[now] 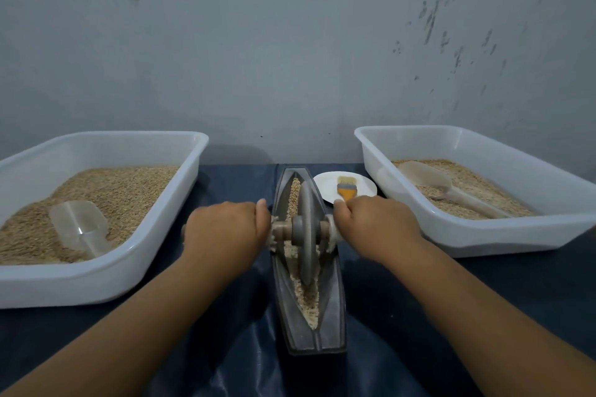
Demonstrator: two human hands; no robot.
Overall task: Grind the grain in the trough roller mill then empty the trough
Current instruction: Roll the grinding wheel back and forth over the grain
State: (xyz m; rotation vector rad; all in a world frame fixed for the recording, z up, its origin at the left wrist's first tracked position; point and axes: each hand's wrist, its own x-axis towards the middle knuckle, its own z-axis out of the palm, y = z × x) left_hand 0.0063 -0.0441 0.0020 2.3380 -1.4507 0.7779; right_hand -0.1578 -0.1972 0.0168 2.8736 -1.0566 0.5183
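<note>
A dark grey boat-shaped trough (332,329) lies lengthways in the middle of the table, with pale grain (306,296) along its groove. A grey roller wheel (305,229) stands upright in the groove about midway along. A wooden axle runs through the wheel. My left hand (225,229) grips the axle handle on the left side. My right hand (374,226) grips the handle on the right side. Crushed grain shows near the front end, coarser grain at the far end.
A white tub (106,280) of whole grain with a clear scoop (80,229) stands at the left. A second white tub (483,235) at the right holds ground grain and a beige scoop (432,180). A white plate (325,184) with an orange brush (345,188) sits behind the trough. A wall is close behind.
</note>
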